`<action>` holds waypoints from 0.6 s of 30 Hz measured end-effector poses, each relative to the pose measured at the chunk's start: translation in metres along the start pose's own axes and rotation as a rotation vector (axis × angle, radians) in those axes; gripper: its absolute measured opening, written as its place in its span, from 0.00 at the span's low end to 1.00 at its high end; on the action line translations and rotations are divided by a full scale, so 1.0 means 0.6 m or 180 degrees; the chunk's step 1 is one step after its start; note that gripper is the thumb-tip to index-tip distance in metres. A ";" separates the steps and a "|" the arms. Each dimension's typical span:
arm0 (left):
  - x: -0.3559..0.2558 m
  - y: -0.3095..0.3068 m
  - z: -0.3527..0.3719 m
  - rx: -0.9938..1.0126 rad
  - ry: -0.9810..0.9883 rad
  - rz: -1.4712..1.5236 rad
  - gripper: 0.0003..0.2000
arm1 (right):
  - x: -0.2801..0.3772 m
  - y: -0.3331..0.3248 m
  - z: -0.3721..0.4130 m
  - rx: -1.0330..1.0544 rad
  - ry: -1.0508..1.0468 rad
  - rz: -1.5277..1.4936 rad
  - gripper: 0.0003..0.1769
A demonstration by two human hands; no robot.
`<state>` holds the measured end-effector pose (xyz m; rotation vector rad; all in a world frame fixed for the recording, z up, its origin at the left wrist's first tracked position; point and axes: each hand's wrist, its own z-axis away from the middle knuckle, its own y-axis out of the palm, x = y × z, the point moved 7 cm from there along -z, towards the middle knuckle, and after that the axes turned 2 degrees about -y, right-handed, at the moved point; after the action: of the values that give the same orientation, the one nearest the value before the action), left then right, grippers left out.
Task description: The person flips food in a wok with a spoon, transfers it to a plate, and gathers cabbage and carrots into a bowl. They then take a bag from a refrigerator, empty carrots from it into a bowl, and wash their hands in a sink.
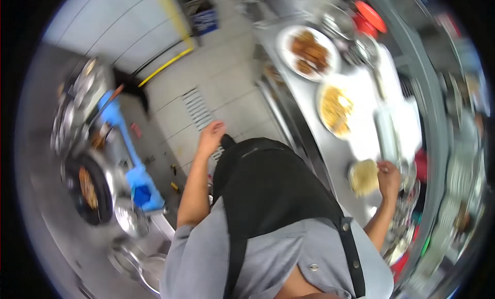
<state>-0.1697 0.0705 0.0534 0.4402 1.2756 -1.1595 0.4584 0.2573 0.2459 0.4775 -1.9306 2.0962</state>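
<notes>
My right hand (389, 179) is closed at the right edge of a small round dish of pale yellow food (364, 178) on the steel counter; its fingers seem to pinch the dish's rim or something beside it, too blurred to tell. My left hand (212, 136) hangs over the tiled floor, away from any object, its fingers curled loosely and blurred. Farther along the counter lie a white plate of noodle-like food (335, 111) and a white plate of browned fried pieces (309, 52).
On the left, a black wok (87, 189) holding browned food sits on the stove, near a perforated metal ladle (131, 217) and a blue cloth (129, 144). A red container (369, 18) stands at the counter's far end. Shelves (456, 185) with stacked dishes line the right.
</notes>
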 end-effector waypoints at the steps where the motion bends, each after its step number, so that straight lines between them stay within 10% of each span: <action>1: 0.024 0.025 -0.003 -0.0112 0.0074 0.0152 0.18 | 0.057 -0.022 -0.013 0.0017 -0.0287 -0.0280 0.08; 3: 0.064 0.063 -0.003 -0.0200 0.0133 0.0575 0.19 | 0.160 0.020 -0.040 0.0255 -0.0507 -0.0891 0.04; 9: -0.085 -0.237 0.054 -0.0880 0.0179 0.1002 0.20 | 0.613 0.384 0.001 0.2279 -0.2221 -0.1223 0.24; 18: 0.013 -0.481 0.247 -0.3022 -0.0188 0.0961 0.18 | 1.073 0.646 0.085 0.3759 -0.3470 -0.0506 0.13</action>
<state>-0.3414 -0.1718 0.1846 -0.1135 1.4841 -0.2318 -0.2813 0.1482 0.1548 2.2171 -0.4897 2.9115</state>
